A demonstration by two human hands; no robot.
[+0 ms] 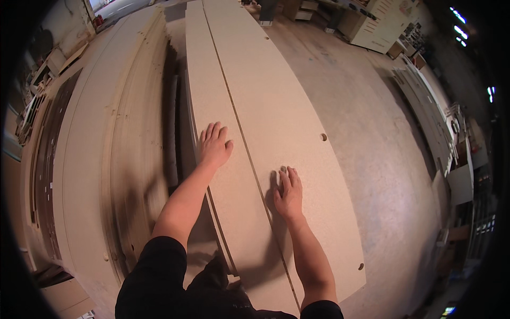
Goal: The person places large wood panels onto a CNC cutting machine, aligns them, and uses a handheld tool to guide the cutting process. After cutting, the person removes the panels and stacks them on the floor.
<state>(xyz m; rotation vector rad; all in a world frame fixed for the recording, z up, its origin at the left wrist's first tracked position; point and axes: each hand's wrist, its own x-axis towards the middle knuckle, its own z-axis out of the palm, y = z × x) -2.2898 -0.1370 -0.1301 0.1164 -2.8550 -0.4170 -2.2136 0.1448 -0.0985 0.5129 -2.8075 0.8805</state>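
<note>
Two long, pale wood panels lie side by side lengthwise in front of me: a narrow left panel (223, 175) and a wider right panel (297, 117). A thin dark gap runs between them. My left hand (215, 144) lies flat on the narrow panel near its left edge, fingers stretched forward. Over the wider panel is my right hand (290, 194), fingers extended and thumb apart. At its fingertips sits a small greyish round spot (283, 169); I cannot tell whether it is a loose piece or a hole. Small dark cutouts (323, 137) mark the wider panel's right edge.
On the left stands a long stack of pale boards (130, 106), separated from the panels by a dark gap. Concrete floor (372, 159) stretches along the right. A light-coloured cabinet (380, 26) is at the far right, with long boards (425, 117) lying below it.
</note>
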